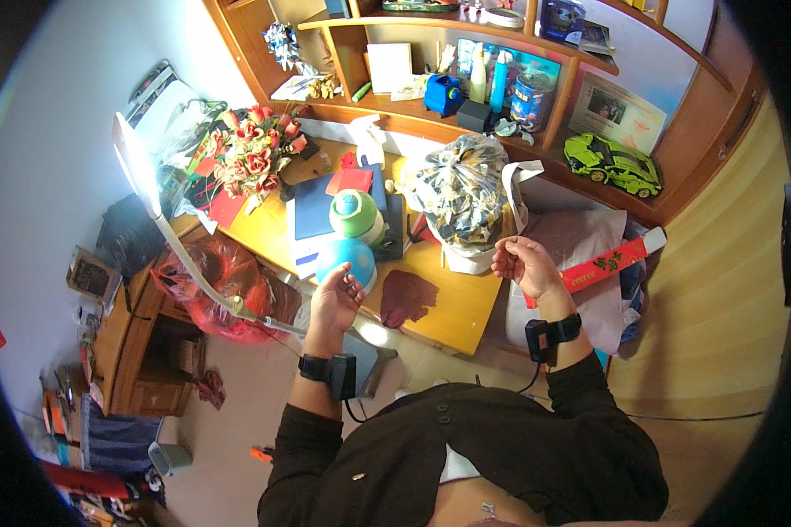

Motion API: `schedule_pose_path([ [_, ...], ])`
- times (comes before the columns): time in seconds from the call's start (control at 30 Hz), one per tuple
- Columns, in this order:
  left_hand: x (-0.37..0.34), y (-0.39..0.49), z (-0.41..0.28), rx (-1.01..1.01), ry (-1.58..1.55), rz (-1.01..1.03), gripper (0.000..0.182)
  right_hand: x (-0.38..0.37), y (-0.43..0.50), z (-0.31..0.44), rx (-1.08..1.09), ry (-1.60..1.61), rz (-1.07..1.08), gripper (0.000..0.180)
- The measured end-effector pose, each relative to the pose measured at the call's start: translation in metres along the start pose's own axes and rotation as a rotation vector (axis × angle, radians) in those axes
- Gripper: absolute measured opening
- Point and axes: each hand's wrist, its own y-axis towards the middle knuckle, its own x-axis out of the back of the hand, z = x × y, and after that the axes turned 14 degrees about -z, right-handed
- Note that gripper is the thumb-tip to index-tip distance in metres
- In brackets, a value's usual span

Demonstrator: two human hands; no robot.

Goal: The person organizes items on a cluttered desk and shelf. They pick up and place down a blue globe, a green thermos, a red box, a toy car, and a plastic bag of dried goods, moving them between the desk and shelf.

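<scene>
My left hand (336,300) is raised palm up with loosely curled fingers, nothing in it, in front of a light blue ball-shaped object (346,258). Behind that stands a green and white round container (354,216). My right hand (524,263) is held up with bent fingers and holds nothing that I can see. It is near a white cloth bag (465,258) with a clear plastic bag (465,184) of black and yellow pieces in it. A dark red cloth (405,296) lies on the wooden desk (465,309) between my hands.
A lit gooseneck lamp (138,171) arches at the left, beside artificial roses (257,158) and a red plastic bag (231,296). A red tube-shaped package (600,267) lies at the right. The shelf behind holds a blue pencil sharpener (442,95) and a green model car (612,165).
</scene>
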Motion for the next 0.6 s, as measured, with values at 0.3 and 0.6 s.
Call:
schedule_pose_path([
  [0.3,0.023,-0.007,-0.020,-0.056,-0.111,-0.066,0.031,-0.010,0.006,-0.007,-0.015,-0.032,-0.014,0.019],
  [0.6,0.113,-0.050,-0.080,-0.267,-0.246,-0.068,0.026,-0.045,0.000,-0.034,-0.066,-0.059,0.098,0.018],
])
